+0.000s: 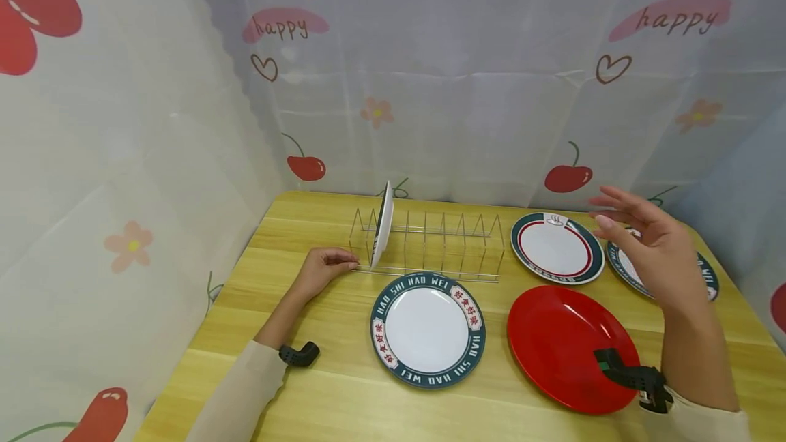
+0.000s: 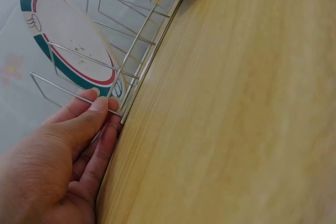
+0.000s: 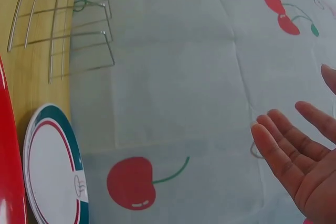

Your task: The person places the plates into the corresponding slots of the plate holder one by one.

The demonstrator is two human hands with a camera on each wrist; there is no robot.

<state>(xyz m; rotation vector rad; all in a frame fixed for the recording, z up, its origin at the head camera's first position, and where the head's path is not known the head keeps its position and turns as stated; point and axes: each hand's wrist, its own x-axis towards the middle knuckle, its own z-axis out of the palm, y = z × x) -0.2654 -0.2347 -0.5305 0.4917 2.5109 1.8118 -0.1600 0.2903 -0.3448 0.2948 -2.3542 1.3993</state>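
Note:
My left hand [image 1: 322, 268] pinches the front left end of a silver wire dish rack [image 1: 454, 232], its thumb and fingertips on the rail in the left wrist view. One white plate with a green and red rim [image 2: 73, 40] stands on edge in the rack's left part. The right hand [image 1: 653, 247] is raised above the table's right side with its fingers spread and nothing in them. Beneath it, partly hidden, lies a green-rimmed plate [image 1: 708, 278]. In the right wrist view the fingers [image 3: 283, 156] are apart from any dish.
A white plate with a lettered green rim [image 1: 428, 329] lies in front of the rack. To its right is a red plate [image 1: 565, 346], and behind that a plate with green and red rings [image 1: 555, 249]. A patterned cloth [image 1: 467, 101] hangs behind the wooden table [image 1: 331, 387].

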